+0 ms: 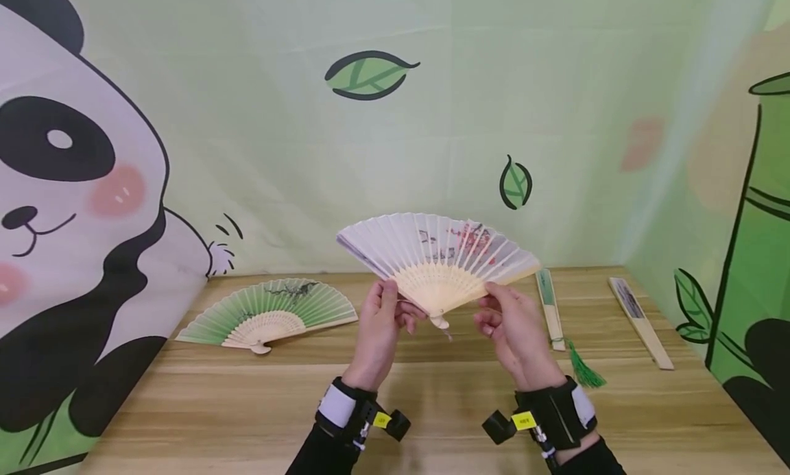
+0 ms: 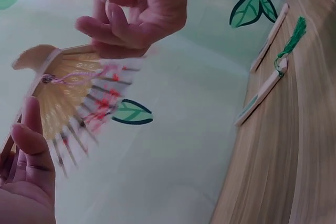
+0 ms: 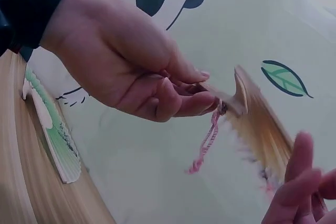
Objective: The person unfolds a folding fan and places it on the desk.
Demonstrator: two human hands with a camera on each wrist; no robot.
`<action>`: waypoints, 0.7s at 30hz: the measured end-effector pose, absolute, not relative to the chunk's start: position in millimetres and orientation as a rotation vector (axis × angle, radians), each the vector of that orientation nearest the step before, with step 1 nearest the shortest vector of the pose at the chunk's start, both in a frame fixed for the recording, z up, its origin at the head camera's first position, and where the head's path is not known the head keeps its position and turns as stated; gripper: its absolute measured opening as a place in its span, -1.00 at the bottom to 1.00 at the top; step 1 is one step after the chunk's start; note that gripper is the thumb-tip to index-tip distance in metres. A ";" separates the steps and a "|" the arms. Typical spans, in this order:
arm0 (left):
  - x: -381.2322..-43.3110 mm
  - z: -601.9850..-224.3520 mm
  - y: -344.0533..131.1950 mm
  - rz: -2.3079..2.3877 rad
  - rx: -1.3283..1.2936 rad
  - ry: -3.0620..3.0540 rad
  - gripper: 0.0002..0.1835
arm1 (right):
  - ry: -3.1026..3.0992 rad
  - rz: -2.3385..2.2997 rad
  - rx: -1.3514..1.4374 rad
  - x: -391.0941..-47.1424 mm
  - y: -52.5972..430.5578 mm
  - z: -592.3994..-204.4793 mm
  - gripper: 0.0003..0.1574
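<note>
A folding fan [image 1: 438, 269] is spread wide above the table, its leaf white to pale lilac with red blossoms, its ribs light bamboo. My left hand [image 1: 379, 324] pinches the left outer stick between thumb and fingers. On the opposite side, my right hand [image 1: 518, 327] grips the right outer stick near its lower part. Below the pivot dangles a pink cord [image 3: 210, 135], plain in the right wrist view. In the left wrist view, the fan's ribs [image 2: 60, 93] run between both hands, and the right hand partly hides the leaf.
To the left on the wooden table [image 1: 432, 420] lies an open green fan [image 1: 278, 314] with a dark branch print. Over on the right are a folded fan [image 1: 549, 310] with a green tassel [image 1: 583, 365] and another folded fan [image 1: 642, 324]. A printed panda backdrop [image 1: 278, 153] stands behind.
</note>
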State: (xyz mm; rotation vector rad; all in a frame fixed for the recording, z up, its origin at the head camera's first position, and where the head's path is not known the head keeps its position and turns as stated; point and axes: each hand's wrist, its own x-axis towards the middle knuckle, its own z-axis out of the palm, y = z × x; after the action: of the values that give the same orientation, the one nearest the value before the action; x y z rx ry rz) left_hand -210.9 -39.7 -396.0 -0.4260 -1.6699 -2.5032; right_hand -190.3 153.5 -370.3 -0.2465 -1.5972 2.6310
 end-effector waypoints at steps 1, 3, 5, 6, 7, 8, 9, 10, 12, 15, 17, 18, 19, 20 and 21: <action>-211.6 -396.1 -40.2 -2.501 -0.419 -1.664 -0.71 | -1.585 2.639 -0.238 -189.5 154.1 -369.5 -0.78; -212.8 -397.0 -41.5 -2.500 -0.403 -1.648 -0.71 | -1.565 2.651 -0.216 -187.9 155.5 -367.7 -0.76; -213.7 -398.4 -41.9 -2.504 -0.392 -1.630 -0.70 | -1.540 2.662 -0.213 -186.5 156.9 -366.5 -0.73; -213.9 -399.1 -41.7 -2.505 -0.388 -1.627 -0.70 | -1.521 2.667 -0.221 -185.6 157.4 -365.9 -0.72; -213.9 -399.7 -42.2 -2.504 -0.385 -1.623 -0.70 | -1.504 2.672 -0.226 -185.1 157.1 -365.4 -0.71; -213.9 -400.1 -42.4 -2.506 -0.385 -1.618 -0.70 | -1.490 2.676 -0.232 -184.5 156.7 -364.8 -0.71; -213.8 -400.4 -42.4 -2.505 -0.384 -1.617 -0.70 | -1.474 2.680 -0.239 -184.1 156.6 -364.6 -0.71; -213.8 -400.8 -42.3 -2.498 -0.380 -1.623 -0.70 | -1.462 2.681 -0.246 -183.7 156.4 -364.3 -0.72; -213.3 -401.6 -42.1 -2.479 -0.366 -1.637 -0.71 | -1.445 2.671 -0.260 -183.1 156.1 -363.9 -0.75; -212.5 -402.8 -41.7 -2.448 -0.332 -1.665 -0.72 | -1.443 2.649 -0.269 -182.7 155.7 -363.8 -0.78; -211.9 -403.7 -41.3 -2.435 -0.327 -1.683 -0.72 | -1.436 2.636 -0.274 -182.6 155.4 -364.0 -0.78; -211.6 -404.0 -41.0 -2.433 -0.328 -1.691 -0.71 | -1.426 2.634 -0.278 -182.7 155.2 -364.2 -0.79; -211.6 -404.2 -40.7 -2.433 -0.332 -1.697 -0.71 | -1.411 2.635 -0.282 -182.8 154.9 -364.5 -0.79; -211.4 -404.6 -40.3 -2.433 -0.339 -1.704 -0.70 | -1.394 2.636 -0.287 -183.0 154.7 -365.0 -0.80; -211.1 -404.9 -39.9 -2.433 -0.348 -1.711 -0.69 | -1.373 2.637 -0.290 -183.2 154.4 -365.6 -0.81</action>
State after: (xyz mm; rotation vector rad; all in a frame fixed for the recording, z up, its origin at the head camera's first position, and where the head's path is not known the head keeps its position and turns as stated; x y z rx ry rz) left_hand -211.1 -39.9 -404.9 -0.3477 -1.7115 -2.4334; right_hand -183.2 154.4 -365.6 -0.2904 -1.3730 2.6367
